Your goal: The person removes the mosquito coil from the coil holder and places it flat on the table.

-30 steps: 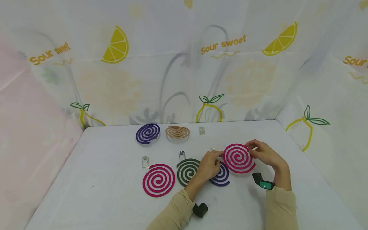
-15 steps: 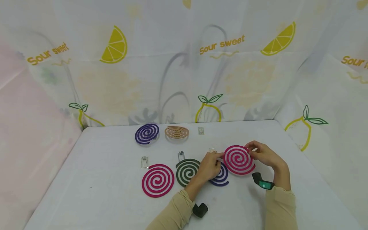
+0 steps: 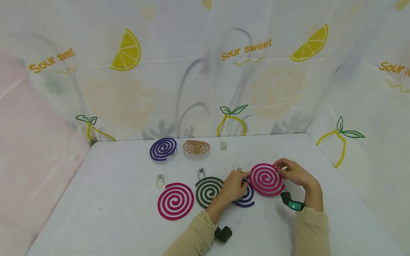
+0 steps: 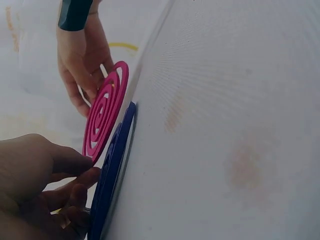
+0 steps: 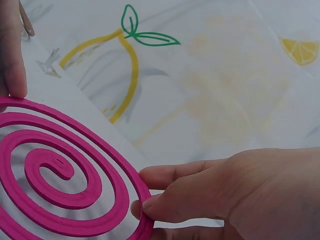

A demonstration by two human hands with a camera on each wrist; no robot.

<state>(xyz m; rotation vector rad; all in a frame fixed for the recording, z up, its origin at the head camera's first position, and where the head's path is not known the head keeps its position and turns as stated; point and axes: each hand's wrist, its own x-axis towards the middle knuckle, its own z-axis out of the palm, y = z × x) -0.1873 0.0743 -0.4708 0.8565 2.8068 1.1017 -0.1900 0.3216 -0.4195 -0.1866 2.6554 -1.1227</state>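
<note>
A pink mosquito coil [image 3: 265, 178] is held tilted up over the right part of the table, between both hands. My right hand [image 3: 296, 172] pinches its upper right edge, thumb on the near face, as the right wrist view shows. On the opposite edge, my left hand [image 3: 232, 186] grips the coil with thumb and index finger; its other fingers are curled. Beneath that hand lies a blue coil [image 4: 112, 170], partly hidden by it in the head view. A green coil [image 3: 209, 193] lies left of it, its right side covered by the left hand and wrist.
Another pink coil [image 3: 174, 202] lies further left. At the back, a purple coil [image 3: 164, 147] and a tan coil [image 3: 196, 146] sit raised and tilted. Small metal coil stands [image 3: 160, 180] are spread about, one [image 3: 223, 145] at the back. A patterned cloth rises behind the table.
The held pink coil has come down slightly, and the right hand has lowered with it. The left hand keeps its place at the coil's left edge.
</note>
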